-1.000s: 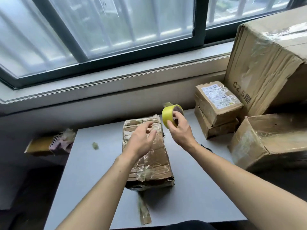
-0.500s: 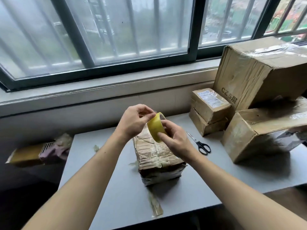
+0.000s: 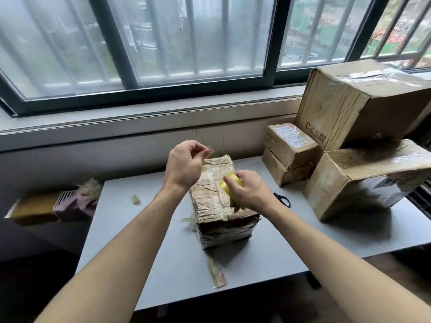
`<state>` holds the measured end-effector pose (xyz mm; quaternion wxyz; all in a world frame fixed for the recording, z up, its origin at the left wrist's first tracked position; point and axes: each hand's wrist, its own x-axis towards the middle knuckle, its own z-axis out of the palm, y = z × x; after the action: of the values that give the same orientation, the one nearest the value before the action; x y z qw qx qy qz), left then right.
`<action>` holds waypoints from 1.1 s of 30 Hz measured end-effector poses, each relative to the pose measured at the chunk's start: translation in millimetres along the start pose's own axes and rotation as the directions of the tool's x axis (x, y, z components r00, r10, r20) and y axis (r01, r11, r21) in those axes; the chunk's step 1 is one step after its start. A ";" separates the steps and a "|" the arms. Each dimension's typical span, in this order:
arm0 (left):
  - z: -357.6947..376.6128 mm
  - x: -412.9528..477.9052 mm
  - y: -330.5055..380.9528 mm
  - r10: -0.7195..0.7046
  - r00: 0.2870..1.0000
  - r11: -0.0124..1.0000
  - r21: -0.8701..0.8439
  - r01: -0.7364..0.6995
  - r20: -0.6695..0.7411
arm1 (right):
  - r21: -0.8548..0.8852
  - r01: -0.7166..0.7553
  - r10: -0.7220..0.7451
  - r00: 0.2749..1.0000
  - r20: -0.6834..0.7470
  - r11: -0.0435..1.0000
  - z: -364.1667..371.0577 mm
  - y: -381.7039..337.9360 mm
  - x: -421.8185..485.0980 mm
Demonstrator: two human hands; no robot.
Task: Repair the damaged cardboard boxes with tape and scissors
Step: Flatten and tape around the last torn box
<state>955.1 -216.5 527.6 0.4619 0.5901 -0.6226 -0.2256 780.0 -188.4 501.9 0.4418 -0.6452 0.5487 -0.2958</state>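
A worn, tape-covered cardboard box stands in the middle of the grey table. My right hand grips a yellow tape roll above the box's top. My left hand is raised over the box's far end and pinches the free end of clear tape drawn off the roll. Black scissors lie on the table right of the box, mostly hidden behind my right wrist.
Two small stacked boxes stand at the back right, with a large box and a torn medium box beside them. Tape scraps lie near the table's front edge and at the left. The window sill runs behind.
My hands have parted: the left one pulled the tape end up and away toward the box's far end, while the right one brought the roll down toward the box top.
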 end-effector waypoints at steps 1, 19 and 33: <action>2.5 1.2 1.3 0.022 1.000 1.000 0.016 -0.022 0.004 | -0.002 -0.064 0.064 0.998 0.000 0.998 -3.5 1.0 0.8; 53.8 21.6 -32.0 -0.184 0.983 0.916 0.362 0.174 -0.008 | -0.351 -0.089 0.027 0.984 -0.179 0.932 -65.1 41.2 31.1; 70.2 105.8 -130.0 -0.430 0.828 0.614 0.789 -0.025 0.361 | -0.282 -0.075 0.023 0.983 -0.183 0.956 -55.8 61.7 49.0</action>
<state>977.5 -361.1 419.7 -0.0477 0.7141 -0.6836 -0.1432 715.0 -250.1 465.9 0.2998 -0.6599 0.6388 -0.2581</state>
